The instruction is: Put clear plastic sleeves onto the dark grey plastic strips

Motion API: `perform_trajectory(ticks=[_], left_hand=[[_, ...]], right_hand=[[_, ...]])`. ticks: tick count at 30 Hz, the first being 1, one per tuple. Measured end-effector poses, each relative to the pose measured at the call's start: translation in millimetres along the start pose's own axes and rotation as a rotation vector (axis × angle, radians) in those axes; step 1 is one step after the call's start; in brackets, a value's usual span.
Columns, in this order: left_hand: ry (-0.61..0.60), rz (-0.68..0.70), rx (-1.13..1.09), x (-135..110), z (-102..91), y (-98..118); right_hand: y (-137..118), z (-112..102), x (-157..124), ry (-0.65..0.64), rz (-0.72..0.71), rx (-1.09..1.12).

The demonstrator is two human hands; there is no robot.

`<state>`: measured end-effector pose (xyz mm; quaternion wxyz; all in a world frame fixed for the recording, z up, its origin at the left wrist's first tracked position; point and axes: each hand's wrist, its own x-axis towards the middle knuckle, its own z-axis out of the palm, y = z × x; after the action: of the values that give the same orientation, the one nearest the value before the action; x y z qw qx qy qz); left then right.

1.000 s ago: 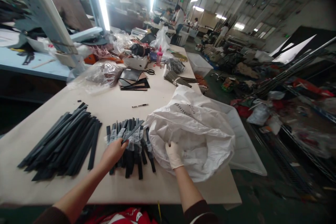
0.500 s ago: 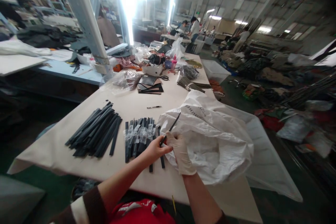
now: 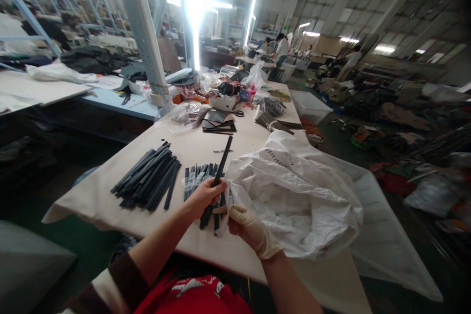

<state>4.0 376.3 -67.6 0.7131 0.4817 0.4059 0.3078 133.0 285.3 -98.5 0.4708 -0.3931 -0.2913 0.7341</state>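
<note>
My bare left hand [image 3: 208, 193] grips a flat dark strip [image 3: 223, 159], which slants up and away over the table. Beside it, my gloved right hand [image 3: 250, 228] has its fingers bent together around a thin, see-through bit of plastic film [image 3: 222, 228], partly hidden by the fingers. Just behind and below the left hand lies a row of dark strips with clear plastic [image 3: 191, 181] around their middles. Further left is a loose pile of bare dark strips [image 3: 147, 176]. A large, crumpled white plastic bag [image 3: 294, 186] lies open-mouthed right of my hands.
A pen [image 3: 222, 151] lies beyond the strips. Farther back on the table [image 3: 147, 228] are dark flat pieces [image 3: 219, 120], scissors [image 3: 239, 114], a pink bottle [image 3: 251, 95] and plastic bags. A translucent bin [image 3: 386, 221] stands at the right edge. People work in the background.
The strip in my left hand has turned so its broad face shows and points farther up. My right hand has drawn apart to the lower right, with film at its fingers. The view has shifted slightly.
</note>
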Motion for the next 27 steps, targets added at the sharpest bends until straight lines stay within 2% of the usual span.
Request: perform_trajectory(ticks=[7,11,14,18,21,23,27], left_hand=[[-0.013,-0.033,-0.107,-10,-6.7,0],[0.010,-0.051,-0.053,-12,-17.7,-4],[0.044,-0.038,0.050,-19,-25.4,-9],[-0.020,-0.144,0.163,-29,-25.4,-18],[-0.038,-0.175,0.165,-31,-20.7,-22],[-0.003,-0.160,0.167,-29,-19.1,-22],[0.090,-0.050,0.306,-29,-25.3,-17]], right_hand=[[13,38,3,-0.106,0.140,0.148],[14,47,12,0.014,0.077,0.219],[14,40,24,0.167,-0.035,0.283],[22,21,39,0.319,-0.169,0.220],[28,14,44,0.325,-0.260,0.039],[29,14,45,0.325,-0.291,-0.075],[21,13,43,0.283,-0.256,-0.153]])
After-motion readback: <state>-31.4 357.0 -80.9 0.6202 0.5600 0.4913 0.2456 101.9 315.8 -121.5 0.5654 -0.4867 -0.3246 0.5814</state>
